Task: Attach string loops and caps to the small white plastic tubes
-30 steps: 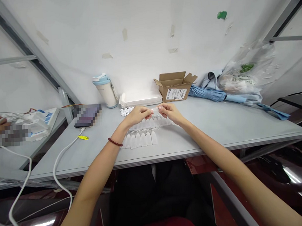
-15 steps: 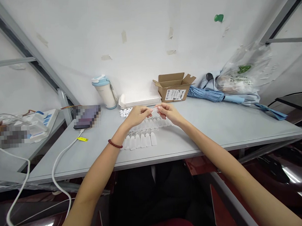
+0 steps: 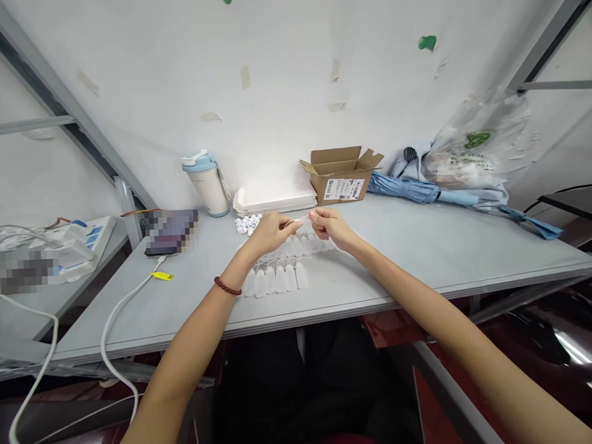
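My left hand (image 3: 271, 232) and my right hand (image 3: 333, 227) are close together above the middle of the table, both in a pinch. Between their fingertips is a small translucent whitish piece (image 3: 304, 218), too small and partly covered to name. Below them lie translucent white rounded tabs with thin white loops, in a front row (image 3: 280, 279) and a back row (image 3: 293, 247) that my hands partly hide. A heap of small white bits (image 3: 248, 224) sits just behind my left hand.
At the back stand a tumbler (image 3: 207, 186), a stack of white sheets (image 3: 280, 200) and an open cardboard box (image 3: 343, 180). A folded blue umbrella (image 3: 407, 188) and a plastic bag (image 3: 474, 149) lie right. A phone (image 3: 171, 232) with a white cable (image 3: 114, 315) lies left.
My right fingers have curled in more, and the piece now shows as a thin strip between my hands. Another person's hand at the left edge has gone from view.
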